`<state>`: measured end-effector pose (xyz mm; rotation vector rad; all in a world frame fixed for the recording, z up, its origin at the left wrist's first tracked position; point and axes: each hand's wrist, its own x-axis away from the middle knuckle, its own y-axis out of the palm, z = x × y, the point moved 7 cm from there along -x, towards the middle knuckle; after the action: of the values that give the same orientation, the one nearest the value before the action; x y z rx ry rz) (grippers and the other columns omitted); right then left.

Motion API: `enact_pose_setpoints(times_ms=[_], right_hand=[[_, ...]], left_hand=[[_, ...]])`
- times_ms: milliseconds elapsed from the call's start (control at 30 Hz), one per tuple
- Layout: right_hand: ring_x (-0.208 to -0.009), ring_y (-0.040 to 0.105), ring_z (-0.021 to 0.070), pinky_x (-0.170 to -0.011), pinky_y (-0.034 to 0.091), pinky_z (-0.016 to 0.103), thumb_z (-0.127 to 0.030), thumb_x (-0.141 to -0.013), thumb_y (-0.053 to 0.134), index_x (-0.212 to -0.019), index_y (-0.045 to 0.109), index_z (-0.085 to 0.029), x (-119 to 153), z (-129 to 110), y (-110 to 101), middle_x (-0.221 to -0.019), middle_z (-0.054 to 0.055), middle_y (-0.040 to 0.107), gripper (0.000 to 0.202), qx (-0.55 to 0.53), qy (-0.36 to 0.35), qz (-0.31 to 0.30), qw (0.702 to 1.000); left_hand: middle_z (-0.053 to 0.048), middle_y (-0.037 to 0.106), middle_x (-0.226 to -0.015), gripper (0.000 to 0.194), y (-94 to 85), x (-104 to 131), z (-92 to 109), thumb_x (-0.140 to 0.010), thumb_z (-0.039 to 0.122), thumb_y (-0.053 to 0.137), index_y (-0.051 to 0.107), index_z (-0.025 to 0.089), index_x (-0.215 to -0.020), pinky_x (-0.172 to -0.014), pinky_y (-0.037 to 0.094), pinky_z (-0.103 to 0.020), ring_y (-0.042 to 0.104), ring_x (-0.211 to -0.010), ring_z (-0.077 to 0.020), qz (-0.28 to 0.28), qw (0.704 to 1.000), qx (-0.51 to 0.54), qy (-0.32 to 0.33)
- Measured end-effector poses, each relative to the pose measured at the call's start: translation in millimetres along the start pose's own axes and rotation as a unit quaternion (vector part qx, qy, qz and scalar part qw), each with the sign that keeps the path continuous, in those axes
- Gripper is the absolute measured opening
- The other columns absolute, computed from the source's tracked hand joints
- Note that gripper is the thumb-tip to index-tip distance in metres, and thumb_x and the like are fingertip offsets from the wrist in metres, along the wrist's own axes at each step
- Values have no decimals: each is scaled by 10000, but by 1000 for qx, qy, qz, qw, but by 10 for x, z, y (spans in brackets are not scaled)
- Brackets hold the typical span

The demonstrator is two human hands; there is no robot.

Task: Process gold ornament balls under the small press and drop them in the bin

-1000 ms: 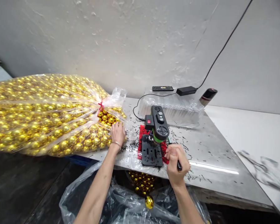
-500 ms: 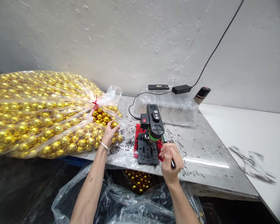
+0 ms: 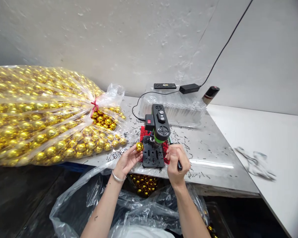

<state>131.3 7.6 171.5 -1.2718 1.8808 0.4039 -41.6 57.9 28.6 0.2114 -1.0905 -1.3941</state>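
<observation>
A shiny gold ball (image 3: 139,146) is pinched between the thumb and fingers of my left hand (image 3: 128,161), just left of a small black bench machine (image 3: 161,122). My right hand (image 3: 178,162) is closed round the black-ended lever handle (image 3: 179,166) at the machine's right side. The machine's slotted black base plate (image 3: 152,158) stands on a red mat (image 3: 166,148). Left of it lies a big clear bag (image 3: 39,115) full of gold balls, tied with a red string (image 3: 94,105) and showing an opening near its neck.
Behind the machine, a clear plastic tray (image 3: 186,120) carries a black power adapter (image 3: 189,88) and a flat black device (image 3: 165,86). A dark-capped can (image 3: 210,94) leans beside it. Black shavings litter the metal table (image 3: 208,148). Gloves (image 3: 257,165) lie right; an open plastic bag (image 3: 64,201) hangs below.
My left hand has moved right, from the tied bag to beside the machine, carrying a gold ball. My right hand stays on the lever handle. The view has shifted slightly.
</observation>
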Motion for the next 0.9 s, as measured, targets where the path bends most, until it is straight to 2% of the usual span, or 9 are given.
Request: enact_pose_setpoints(times_ms=[100, 200, 300, 367, 533, 633, 733, 800, 900], right_hand=[[-651, 501, 121, -589, 388, 276, -85, -900, 404, -648, 445, -193, 0, -13, -5, -682, 3, 501, 276, 13, -10, -9, 1000], [-645, 494, 120, -582, 385, 273, -82, -901, 400, -650, 440, -195, -2, -16, -8, -673, 2, 495, 278, 16, -17, -15, 1000], [-661, 502, 121, -591, 389, 271, -79, -904, 399, -654, 439, -196, -31, -25, -14, -669, 0, 490, 279, 7, -16, -9, 1000], [-669, 506, 121, -602, 396, 274, -84, -909, 398, -653, 437, -196, -68, -34, -16, -672, 0, 491, 282, 2, -9, -5, 1000], [-655, 500, 120, -602, 396, 277, -105, -919, 395, -639, 418, -201, -159, -68, -22, -652, -4, 474, 297, 2, 3, -5, 1000], [-663, 502, 123, -603, 394, 278, -97, -913, 400, -644, 424, -200, -165, -85, -29, -648, -3, 479, 289, 6, -6, -6, 1000], [-666, 504, 122, -605, 394, 276, -87, -908, 401, -650, 432, -197, -143, -82, -29, -658, 1, 492, 283, 11, -13, -10, 1000], [-663, 505, 123, -602, 396, 276, -90, -907, 400, -649, 436, -196, -124, -73, -29, -664, 2, 496, 281, 12, -15, -13, 1000], [-660, 514, 126, -591, 400, 273, -99, -905, 398, -641, 441, -196, -93, -55, -31, -662, 3, 501, 285, 7, -15, -16, 1000]], left_hand=[[-98, 724, -792, 139, 50, -57, -88, -853, 172, 559, 673, 96, -871, -673, 558, -215, 671, -698, -122, -15, 999, 40, -8], [-95, 729, -831, 134, -2, -70, -121, -811, 173, 615, 660, 104, -917, -660, 550, -208, 676, -714, -125, 9, 1000, -10, 12], [-55, 721, -833, 265, -67, -78, -101, -723, 199, 720, 629, 130, -962, -647, 530, -207, 665, -698, -117, 40, 989, -109, 92], [-29, 712, -827, 349, -54, -94, -90, -674, 250, 767, 603, 152, -967, -689, 525, -226, 663, -722, -123, 43, 968, -184, 166], [-84, 711, -1015, 349, 108, -150, -175, -718, 314, 715, 600, 178, -1019, -861, 503, -348, 664, -952, -208, 32, 880, -378, 285], [-94, 701, -1089, 330, 229, -133, -187, -770, 285, 674, 631, 201, -1086, -920, 479, -407, 645, -1012, -240, 38, 790, -513, 334], [-93, 699, -1093, 297, 341, -81, -169, -795, 270, 662, 652, 203, -1084, -935, 475, -417, 636, -1016, -248, 22, 705, -591, 392], [-95, 694, -1097, 295, 369, -65, -164, -804, 276, 664, 653, 196, -1088, -926, 479, -407, 631, -1014, -245, 13, 674, -611, 416], [-84, 699, -1082, 299, 353, -67, -171, -811, 314, 670, 654, 206, -1090, -920, 471, -413, 628, -998, -242, 16, 649, -623, 435]])
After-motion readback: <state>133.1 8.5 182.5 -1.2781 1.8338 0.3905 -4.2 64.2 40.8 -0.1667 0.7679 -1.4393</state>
